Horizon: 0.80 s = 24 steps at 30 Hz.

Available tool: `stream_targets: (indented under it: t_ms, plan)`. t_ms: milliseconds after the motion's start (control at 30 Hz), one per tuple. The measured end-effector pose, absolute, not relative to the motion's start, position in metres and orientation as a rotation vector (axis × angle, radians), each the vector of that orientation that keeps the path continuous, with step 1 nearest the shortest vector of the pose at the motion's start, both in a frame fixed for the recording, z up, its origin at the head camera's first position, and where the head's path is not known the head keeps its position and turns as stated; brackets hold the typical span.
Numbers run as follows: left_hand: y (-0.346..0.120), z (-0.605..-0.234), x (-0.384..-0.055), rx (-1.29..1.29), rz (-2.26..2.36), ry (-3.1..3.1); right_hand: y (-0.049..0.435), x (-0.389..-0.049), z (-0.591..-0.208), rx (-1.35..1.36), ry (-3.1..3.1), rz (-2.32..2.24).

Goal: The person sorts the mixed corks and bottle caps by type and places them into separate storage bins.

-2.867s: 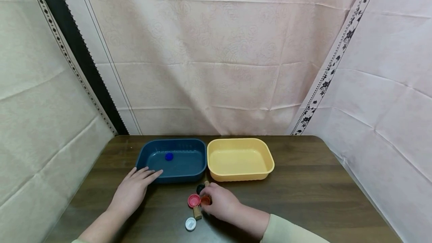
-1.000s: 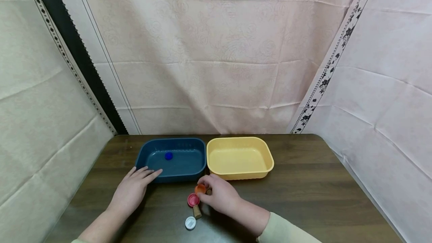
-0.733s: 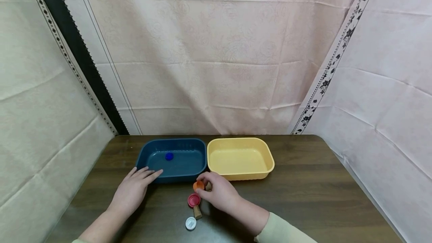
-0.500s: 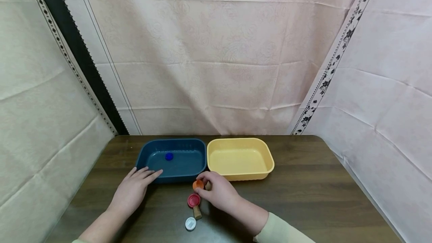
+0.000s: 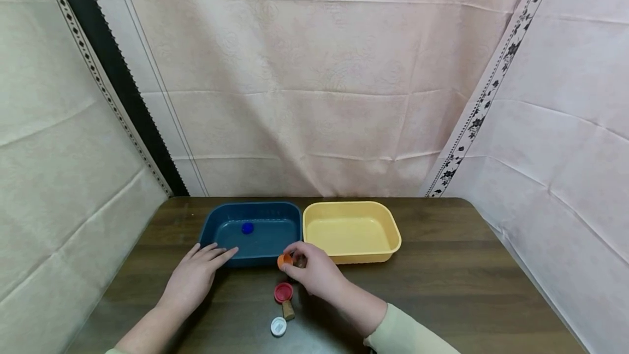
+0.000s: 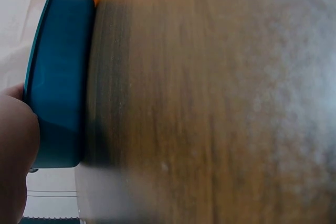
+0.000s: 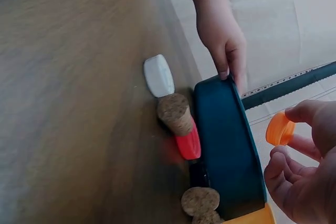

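My right hand (image 5: 316, 269) pinches an orange bottle cap (image 7: 280, 129) between thumb and fingertip, raised in front of the blue bin's near right corner. My left hand (image 5: 191, 280) holds the near left corner of the blue bin (image 7: 226, 145), thumb outside the rim and fingers over it. A blue cap (image 5: 247, 228) lies inside that bin. On the table sit a red cap (image 5: 283, 293), a cork (image 5: 288, 310) and a white cap (image 5: 278, 326). A black cap (image 7: 198, 174) and more corks (image 7: 200, 201), mostly hidden behind my right hand in the head view, show in the right wrist view.
A yellow bin (image 5: 351, 234) stands right beside the blue one at the back of the wooden table (image 5: 442, 288). Pale cloth (image 5: 304, 70) hangs behind the table and along both sides.
My right hand has picked the orange cap from the small group on the table and carried it up and left, toward the blue bin. The left hand has stayed in place.
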<state>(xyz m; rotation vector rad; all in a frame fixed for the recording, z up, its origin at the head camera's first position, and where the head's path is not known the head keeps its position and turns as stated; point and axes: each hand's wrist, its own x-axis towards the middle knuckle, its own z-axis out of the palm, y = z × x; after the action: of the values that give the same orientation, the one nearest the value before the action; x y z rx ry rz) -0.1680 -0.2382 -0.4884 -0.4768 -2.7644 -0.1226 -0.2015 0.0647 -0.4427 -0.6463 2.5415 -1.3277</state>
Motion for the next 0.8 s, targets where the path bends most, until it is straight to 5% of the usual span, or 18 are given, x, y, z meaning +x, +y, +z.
stream_targets:
  t_ms: [800]
  plan:
    - [-0.238,-0.487,-0.168,-0.479,-0.122,-2.767,0.027,-0.232,-0.427,-0.505,2.406,-1.519]
